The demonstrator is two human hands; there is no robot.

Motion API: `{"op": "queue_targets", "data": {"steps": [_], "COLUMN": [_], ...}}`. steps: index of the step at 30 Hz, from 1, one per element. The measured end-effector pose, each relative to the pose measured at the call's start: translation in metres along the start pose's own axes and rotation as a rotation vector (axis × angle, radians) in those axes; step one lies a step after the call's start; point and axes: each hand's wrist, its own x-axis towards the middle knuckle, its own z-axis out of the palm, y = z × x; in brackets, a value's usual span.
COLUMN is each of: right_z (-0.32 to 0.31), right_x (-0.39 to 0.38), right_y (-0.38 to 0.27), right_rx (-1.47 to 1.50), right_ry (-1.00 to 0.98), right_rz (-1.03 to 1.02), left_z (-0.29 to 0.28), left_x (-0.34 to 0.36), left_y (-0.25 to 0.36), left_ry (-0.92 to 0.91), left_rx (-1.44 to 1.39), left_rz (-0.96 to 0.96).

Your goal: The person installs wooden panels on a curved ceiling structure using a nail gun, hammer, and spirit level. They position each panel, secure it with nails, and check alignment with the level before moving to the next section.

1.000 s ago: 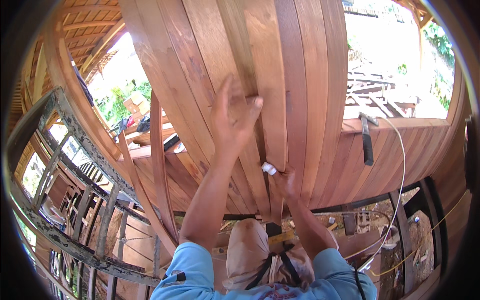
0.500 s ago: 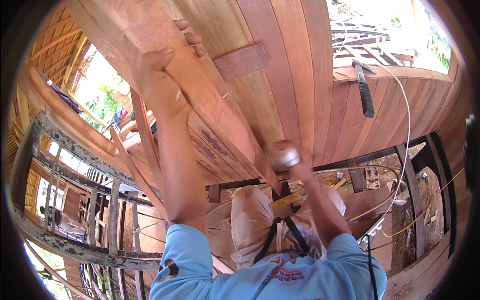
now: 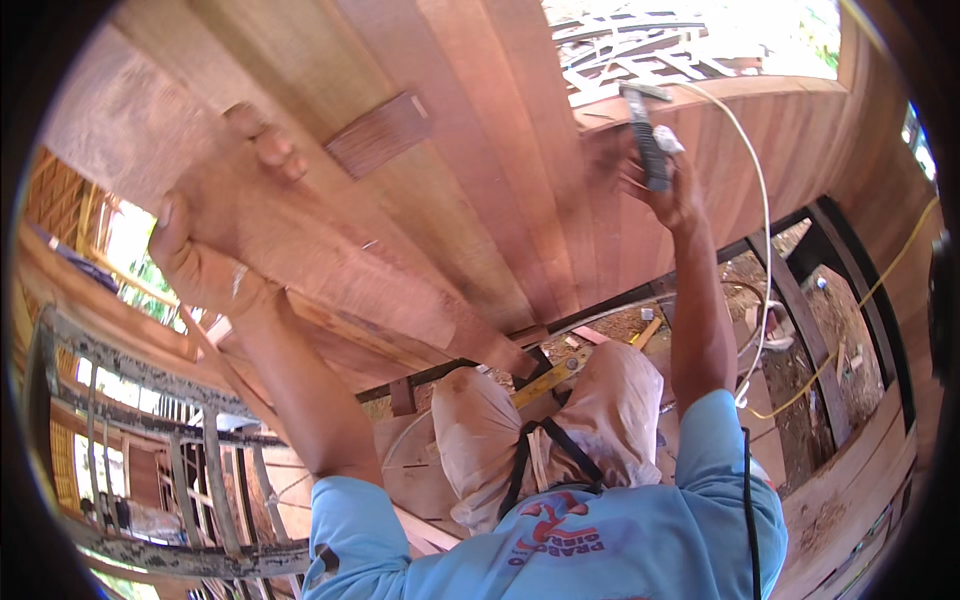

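A long, thick wooden plank [image 3: 345, 265] slants across the left and middle, against a wall of upright boards [image 3: 480, 160]. My left hand [image 3: 220, 240] is wrapped round its upper part, thumb on one side and fingertips over the other edge. My right hand [image 3: 675, 195], smeared by motion, is up at a hammer [image 3: 650, 155] with a black grip. Its fingers are curled beside the grip; whether they close on it is unclear. A small white object [image 3: 667, 140] shows in that hand, its kind too blurred to tell. The hammer's head rests on the wooden ledge.
A short wooden block [image 3: 378, 133] is fixed across the boards. A white cable [image 3: 755, 180] hangs from the ledge [image 3: 740, 95] at the right. Below are dark frame bars [image 3: 860, 290] and a yellow level-like bar [image 3: 545, 382]. A worn metal frame [image 3: 150, 360] stands at left.
My right hand has risen from the plank's lower end to the hammer at the upper right, still with the white object. My left hand stays on the plank. The whole view has shifted.
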Motion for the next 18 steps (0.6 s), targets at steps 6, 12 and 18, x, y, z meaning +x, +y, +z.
{"op": "queue_targets", "data": {"steps": [6,12,18], "right_z": [0.008,0.054,0.112], "right_x": [0.041,-0.019,-0.151], "right_y": [-0.013,-0.007,0.048], "right_rx": [-0.020,-0.391,-0.446], "right_ry": [-0.033,0.064,-0.161], "right_rz": [0.052,-0.074,-0.166], "left_z": [0.017,0.018,0.024], "left_x": [0.005,0.009,0.008], "left_y": [-0.005,-0.013,-0.015], "left_ry": [-0.023,0.076,0.095], "left_rx": [0.012,0.070,0.271], "left_rz": [0.008,-0.049,0.048]}}
